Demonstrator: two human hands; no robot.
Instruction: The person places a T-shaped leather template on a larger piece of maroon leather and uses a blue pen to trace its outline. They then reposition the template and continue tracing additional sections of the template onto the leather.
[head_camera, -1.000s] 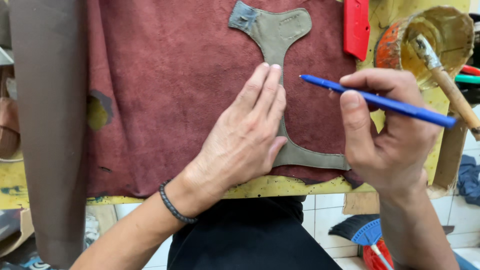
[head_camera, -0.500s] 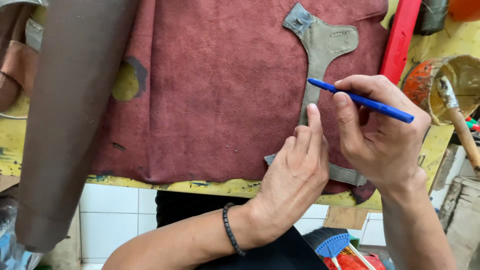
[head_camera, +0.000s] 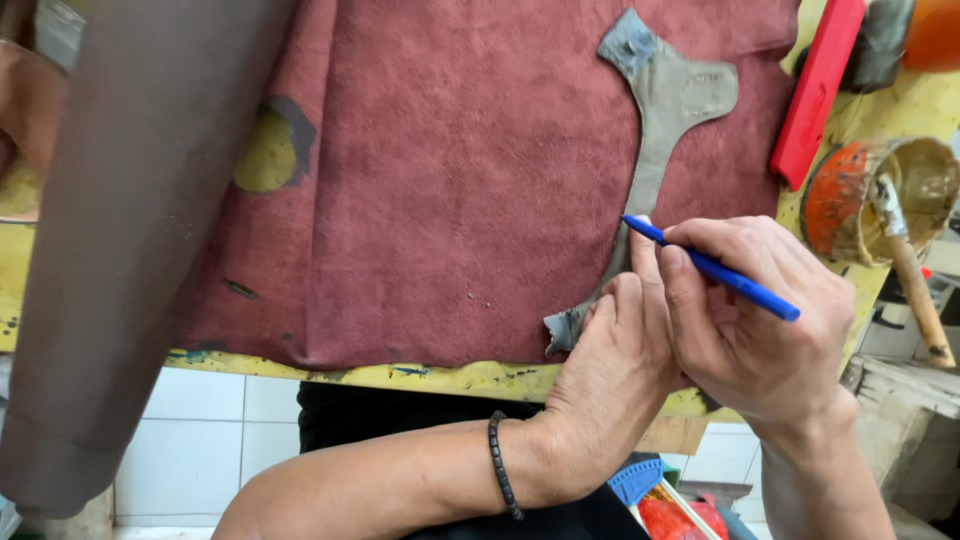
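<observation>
— Two hands at work: our left hand (head_camera: 610, 370) presses its fingers flat on the grey pattern piece (head_camera: 660, 120), which lies on the red leather (head_camera: 450, 180) spread over the desk (head_camera: 430, 378).

— And our right hand (head_camera: 760, 330) grips the blue pen (head_camera: 715, 268), tip at the pattern's edge. We judge tracing is underway; next we need the pattern pinned steady.

Right hand (head_camera: 760, 320) w/ blue pen (head_camera: 712, 268), left hand (head_camera: 610, 370) on grey pattern piece (head_camera: 660, 120)

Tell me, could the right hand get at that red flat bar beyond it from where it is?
Probably yes: the right hand is busy holding a blue pen, but only bare maroon leather lies between it and the red bar.
</observation>
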